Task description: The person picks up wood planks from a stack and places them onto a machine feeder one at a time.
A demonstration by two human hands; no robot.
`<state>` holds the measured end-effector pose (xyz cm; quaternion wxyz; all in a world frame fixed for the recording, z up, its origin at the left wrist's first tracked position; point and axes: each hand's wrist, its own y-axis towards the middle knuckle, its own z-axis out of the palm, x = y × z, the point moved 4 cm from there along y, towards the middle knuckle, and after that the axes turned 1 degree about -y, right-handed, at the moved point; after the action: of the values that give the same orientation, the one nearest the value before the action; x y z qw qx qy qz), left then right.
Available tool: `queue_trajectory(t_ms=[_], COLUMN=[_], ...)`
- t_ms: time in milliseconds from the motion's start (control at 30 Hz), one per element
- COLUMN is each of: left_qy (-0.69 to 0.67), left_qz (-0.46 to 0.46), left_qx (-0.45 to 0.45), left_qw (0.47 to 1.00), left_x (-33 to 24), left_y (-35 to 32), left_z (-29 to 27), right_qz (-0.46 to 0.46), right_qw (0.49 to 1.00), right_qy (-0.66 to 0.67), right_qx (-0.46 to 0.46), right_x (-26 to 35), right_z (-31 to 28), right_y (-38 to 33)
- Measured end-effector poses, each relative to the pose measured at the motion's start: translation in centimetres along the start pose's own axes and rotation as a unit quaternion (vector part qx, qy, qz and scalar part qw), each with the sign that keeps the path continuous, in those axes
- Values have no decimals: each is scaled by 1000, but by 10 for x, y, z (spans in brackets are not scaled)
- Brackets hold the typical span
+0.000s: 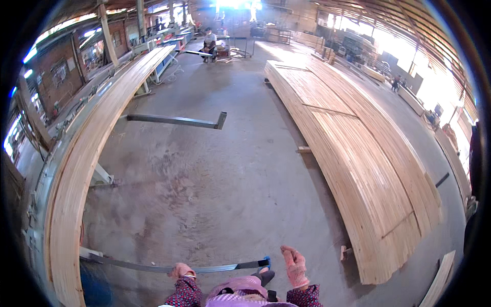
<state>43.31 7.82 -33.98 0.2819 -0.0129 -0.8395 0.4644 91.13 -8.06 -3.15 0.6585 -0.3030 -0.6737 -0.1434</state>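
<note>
My left hand [182,270], in a pinkish work glove, overlaps a long metal bar [215,268] that crosses low in front of me. Its fingers are partly hidden, and whether they touch the bar I cannot tell. My right hand [295,266], gloved the same way, is raised with fingers stretched forward and holds nothing. It is apart from the large stack of long wooden boards [342,153] on the right. On the left, more long boards [76,194] lie along a machine bed.
A second metal arm [176,120] juts from the left machine over the concrete floor [215,189]. Wood blocks [346,252] poke out under the stack. A loose board [439,279] lies at the lower right. Far ahead, a person [209,43] sits near machinery.
</note>
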Motion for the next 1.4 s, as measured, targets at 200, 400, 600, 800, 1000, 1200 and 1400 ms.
queue_trajectory(t_ms=[200, 400, 600, 800, 1000, 1200, 1400], left_qy=[-218, -279, -471, -519, -542, -395, -565], left_qz=[-264, -205, -400, -461, -508, -638, -489], left_qx=[-105, -4, -5, 26, 40, -306, -432], left_qw=[934, 938, 787, 719, 668, 586, 505], left_x=[-9, -11, -106, -187, -235, -197, 26], left_y=[4, -48, -86, -98, -108, -144, -50], left_z=[31, 5, -12, -15, -17, -125, -225], right_qz=[-81, -41, 46, -50, -129, -154, -186], right_qw=[964, 967, 899, 823, 778, 748, 769], right_qy=[-207, -140, -218, -277, -296, -279, -206], right_qx=[148, 207, 376, 493, 539, 582, 576], right_x=[59, 50, -1, 4, 42, 88, 72], right_z=[-34, -32, 3, 45, 141, 287, 461], right_y=[128, 231, 291, 386, 479, 499, 530])
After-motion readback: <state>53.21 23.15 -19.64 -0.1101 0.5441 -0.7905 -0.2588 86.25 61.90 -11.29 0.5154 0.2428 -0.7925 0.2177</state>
